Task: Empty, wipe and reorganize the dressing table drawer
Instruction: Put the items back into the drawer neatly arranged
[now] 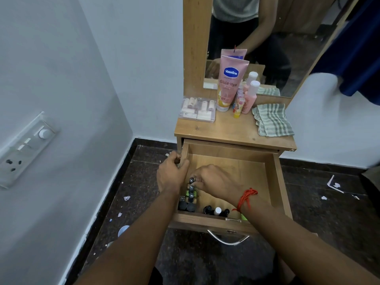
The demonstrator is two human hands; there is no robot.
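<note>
- Fingertips [197, 182] of our right hand [216, 182] are bent down and pinching a dark-capped bottle [191, 180], the farthest in a short column along the drawer's left wall.
- Our right wrist, with a red thread [245, 199] round it, crosses over the front right corner, forearm slanting in from the lower right.
- Our left hand [170, 175] clamps the left wall's top edge, thumb inside and fingers wrapped round the outside.
- We see the drawer [280, 182] pulled well out under the tabletop [216, 130], its metal handle [228, 237] nearest to us.
- More small bottles [217, 210] stand in a row against the front wall; the middle, back and right of the floor show bare wood, so there's free room that way.
- Up top, a clear case [197, 109] sits on the left, a Vaseline tube [231, 83] and pink bottles [250, 97] stand against the mirror [267, 38], and a striped cloth [272, 120] lies folded at the right edge.
</note>
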